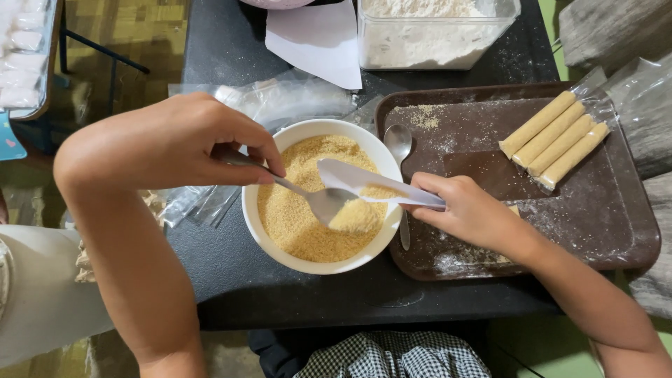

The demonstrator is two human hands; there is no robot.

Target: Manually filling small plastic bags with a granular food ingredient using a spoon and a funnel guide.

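A white bowl (262, 234) full of golden crumbs (294, 224) sits on the dark table (231, 42). My left hand (175, 143) grips a metal spoon (318, 199) whose scoop rests in the crumbs, heaped with them. My right hand (465, 210) holds a white plastic spatula (357, 178) flat over the bowl, its blade above the crumbs. Part of a pale roll peeks out beside my right hand.
A brown tray (602, 217) dusted with flour lies to the right, with several pale dough rolls (553, 140) and a second spoon (399, 143) on it. A clear tub of flour (427, 35), white paper (318, 38) and crumpled plastic bags (287, 98) lie behind the bowl.
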